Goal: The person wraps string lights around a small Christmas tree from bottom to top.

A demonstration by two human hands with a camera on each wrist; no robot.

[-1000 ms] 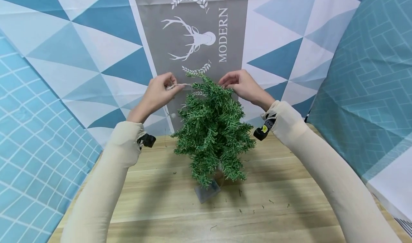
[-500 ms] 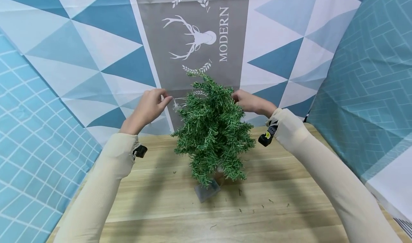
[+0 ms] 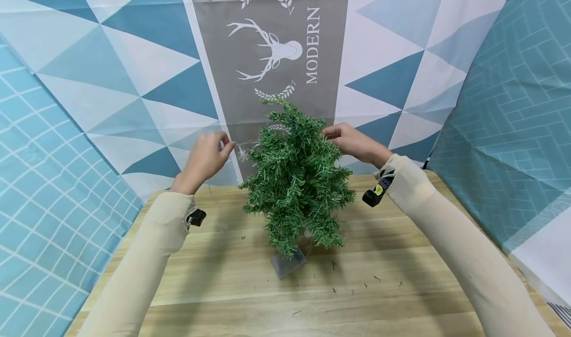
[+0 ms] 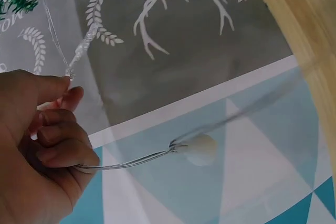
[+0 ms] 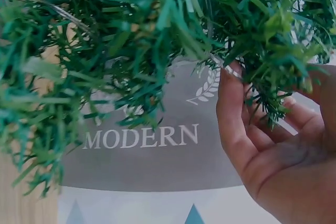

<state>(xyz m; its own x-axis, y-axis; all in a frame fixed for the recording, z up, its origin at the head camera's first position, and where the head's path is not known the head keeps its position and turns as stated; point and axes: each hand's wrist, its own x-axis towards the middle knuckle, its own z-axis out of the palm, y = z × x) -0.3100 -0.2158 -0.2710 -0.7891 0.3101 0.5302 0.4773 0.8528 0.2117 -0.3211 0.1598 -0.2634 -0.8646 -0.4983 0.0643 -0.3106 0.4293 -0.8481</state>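
A small artificial Christmas tree (image 3: pixel 296 183) stands upright in the middle of the table. To its left, my left hand (image 3: pixel 202 158) pinches a thin wire light string (image 4: pixel 83 48) between thumb and forefinger. In the left wrist view, more of the wire passes under the curled fingers and leads to a whitish round piece (image 4: pixel 201 149). My right hand (image 3: pixel 354 142) is at the tree's upper right side, fingertips partly hidden by needles. The right wrist view shows a fingertip with the clear wire (image 5: pixel 227 66) at it, beside a branch tip.
A grey rectangular base piece (image 3: pixel 287 263) shows under the tree's front. Shed green bits (image 3: pixel 376 278) lie scattered on the wooden table (image 3: pixel 223 302). Behind the tree hangs a patterned cloth (image 3: pixel 379 44) with a deer print, close to both hands.
Both hands have come down from near the treetop. The left moved a little outward with the light string; the right settled at the tree's upper right side. The tree stays in place.
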